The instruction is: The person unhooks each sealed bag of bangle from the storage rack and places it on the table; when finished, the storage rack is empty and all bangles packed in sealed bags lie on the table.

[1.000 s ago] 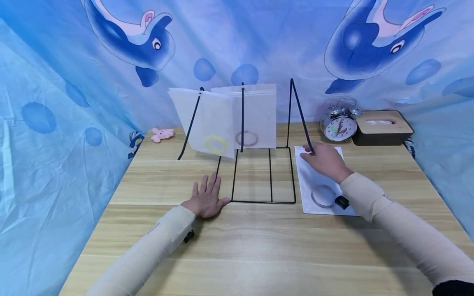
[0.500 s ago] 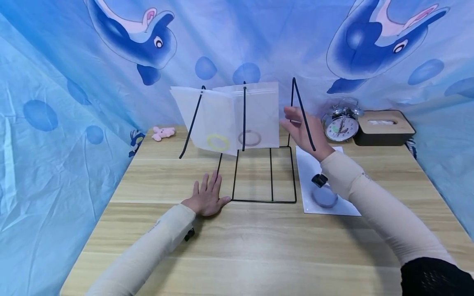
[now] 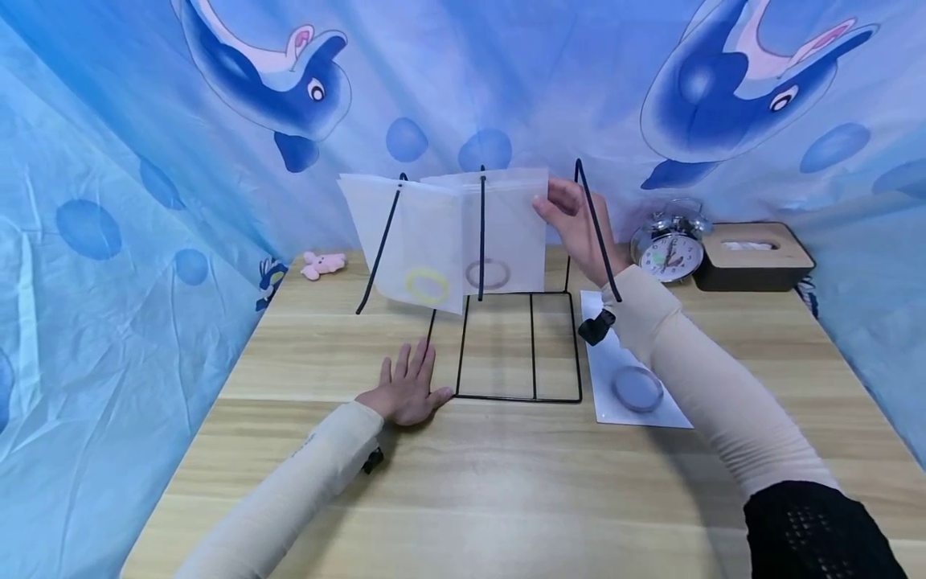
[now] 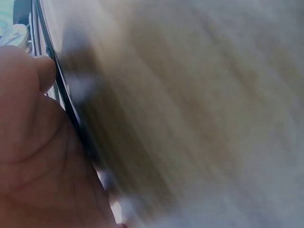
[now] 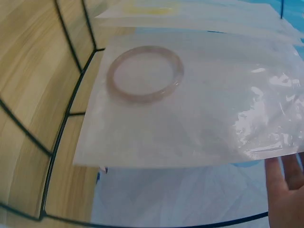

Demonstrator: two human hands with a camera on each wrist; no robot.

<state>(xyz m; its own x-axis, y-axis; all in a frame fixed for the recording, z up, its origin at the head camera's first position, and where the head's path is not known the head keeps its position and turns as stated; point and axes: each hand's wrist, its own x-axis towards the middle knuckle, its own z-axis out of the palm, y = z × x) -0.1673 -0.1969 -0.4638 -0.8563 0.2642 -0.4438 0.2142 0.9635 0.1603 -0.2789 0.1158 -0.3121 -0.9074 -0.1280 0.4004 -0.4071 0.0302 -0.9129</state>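
Observation:
In the head view, a black wire rack [image 3: 535, 346] stands mid-table with three upright prongs. A frosted zip bag with a yellow ring [image 3: 405, 233] hangs on its left prong. On the middle prong hangs another frosted zip bag [image 3: 506, 225], with a pinkish ring [image 5: 145, 97] showing through. My right hand [image 3: 582, 233] pinches that bag's right edge near the top, thumb in front and fingers behind. The right wrist view shows the fingers [image 5: 284, 175] reaching behind the edge. My left hand [image 3: 407, 390] lies flat with fingers spread, thumb at the rack's front left corner.
A flat white packet [image 3: 615, 362] with a greyish ring [image 3: 637, 389] lies right of the rack. An alarm clock [image 3: 671, 253] and a tissue box [image 3: 752, 261] stand at the back right. A pink toy [image 3: 322, 264] sits back left. A blue dolphin-print curtain [image 3: 434, 80] hangs behind.
My right hand has left the right prong's tip, risen and moved left behind that prong to the middle bag's edge. The left hand has stayed in place.

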